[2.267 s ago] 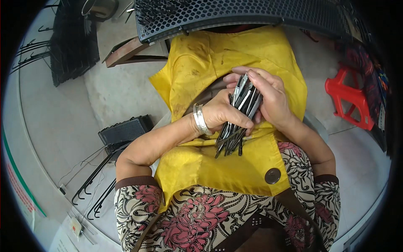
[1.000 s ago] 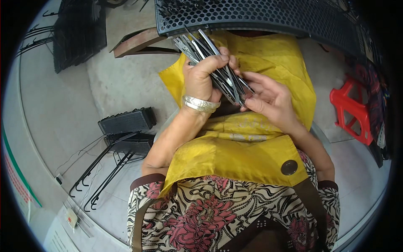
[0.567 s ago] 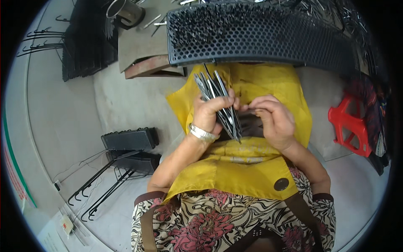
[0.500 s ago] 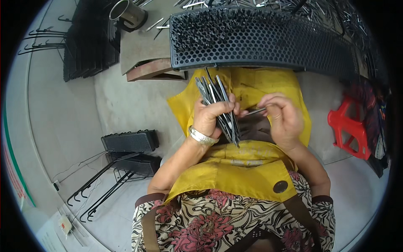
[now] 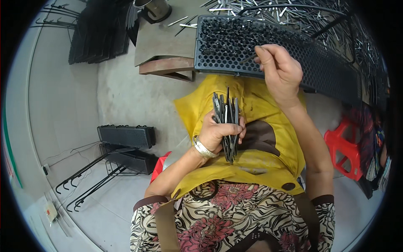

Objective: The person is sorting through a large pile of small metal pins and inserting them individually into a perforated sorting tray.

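Note:
My left hand is closed around a bundle of thin metal rods, dark and silvery, pointing away from me above my lap. At the near edge of the black perforated rack, my right hand pinches a single thin dark rod between thumb and fingertips. That rod slants down to the left over the holes; whether its tip is inside one cannot be told. Many rods stand upright in the rack's far and left holes, while holes along the near side are bare.
Loose metal rods lie heaped behind the rack, under its black wire handle. A metal mug stands on the worktable at left. Similar black racks are on the floor to the left; a red stool is at right.
My right hand has moved from beside the bundle forward to the rack, carrying one rod. My left hand still grips the bundle, now pointed more straight ahead. The whole view has shifted slightly.

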Demonstrator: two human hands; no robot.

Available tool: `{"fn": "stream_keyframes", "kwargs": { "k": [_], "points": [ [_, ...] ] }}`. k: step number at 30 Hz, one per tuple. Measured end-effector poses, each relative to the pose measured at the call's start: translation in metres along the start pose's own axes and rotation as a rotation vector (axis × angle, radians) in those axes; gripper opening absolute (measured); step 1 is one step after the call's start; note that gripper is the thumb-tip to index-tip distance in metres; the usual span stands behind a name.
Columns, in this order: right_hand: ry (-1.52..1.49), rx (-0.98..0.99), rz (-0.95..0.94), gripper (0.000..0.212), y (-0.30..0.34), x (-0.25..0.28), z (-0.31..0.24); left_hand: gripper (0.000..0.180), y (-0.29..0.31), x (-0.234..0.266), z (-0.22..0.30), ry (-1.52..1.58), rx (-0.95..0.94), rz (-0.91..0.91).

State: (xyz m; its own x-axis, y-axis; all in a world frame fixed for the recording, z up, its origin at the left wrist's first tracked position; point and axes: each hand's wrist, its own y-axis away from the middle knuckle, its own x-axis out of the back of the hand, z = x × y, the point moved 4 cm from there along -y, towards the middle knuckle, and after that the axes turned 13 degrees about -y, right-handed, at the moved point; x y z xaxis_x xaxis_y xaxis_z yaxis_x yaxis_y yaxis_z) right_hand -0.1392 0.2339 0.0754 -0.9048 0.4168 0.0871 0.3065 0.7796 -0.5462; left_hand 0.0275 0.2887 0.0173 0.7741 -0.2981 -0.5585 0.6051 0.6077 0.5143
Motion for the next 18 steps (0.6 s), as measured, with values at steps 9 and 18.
{"fn": "stream_keyframes", "kwargs": {
  "k": [9,18],
  "points": [
    [0.023,0.125,-0.173,0.006,-0.019,-0.047,0.005,0.022,-0.005,0.011,0.002,0.064,-0.030,0.067],
    [0.026,0.131,-0.325,0.004,-0.030,-0.076,0.010,0.020,-0.003,0.015,0.003,0.103,-0.040,0.099]
  ]
}}
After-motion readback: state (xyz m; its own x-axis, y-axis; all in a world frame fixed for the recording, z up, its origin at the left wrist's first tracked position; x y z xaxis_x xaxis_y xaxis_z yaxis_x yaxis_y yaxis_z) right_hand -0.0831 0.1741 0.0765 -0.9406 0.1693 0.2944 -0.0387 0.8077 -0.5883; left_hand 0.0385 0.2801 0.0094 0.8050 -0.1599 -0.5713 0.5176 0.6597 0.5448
